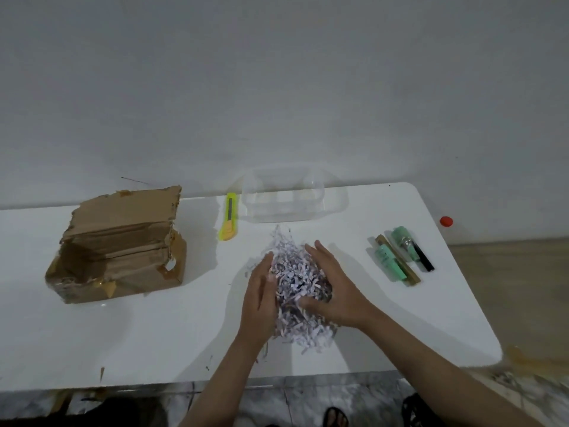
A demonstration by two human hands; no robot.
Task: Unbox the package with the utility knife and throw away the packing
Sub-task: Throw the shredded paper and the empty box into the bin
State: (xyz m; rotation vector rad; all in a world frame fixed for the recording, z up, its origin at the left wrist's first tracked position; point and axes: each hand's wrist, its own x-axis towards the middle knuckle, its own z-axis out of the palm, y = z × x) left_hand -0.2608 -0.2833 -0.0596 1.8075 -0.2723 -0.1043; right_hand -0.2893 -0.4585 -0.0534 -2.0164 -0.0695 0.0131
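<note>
left hand (260,291): fingers straight, pressing shredded paper (300,282) | right hand (334,291): spread, cupping pile

2 bare forearms, no sleeves, dark sandal (336,416) on foot

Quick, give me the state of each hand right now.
Left hand: open, straight fingers pressed against the left side of the shredded paper.
Right hand: open, cupped against the pile's right side, gathering it.
</note>
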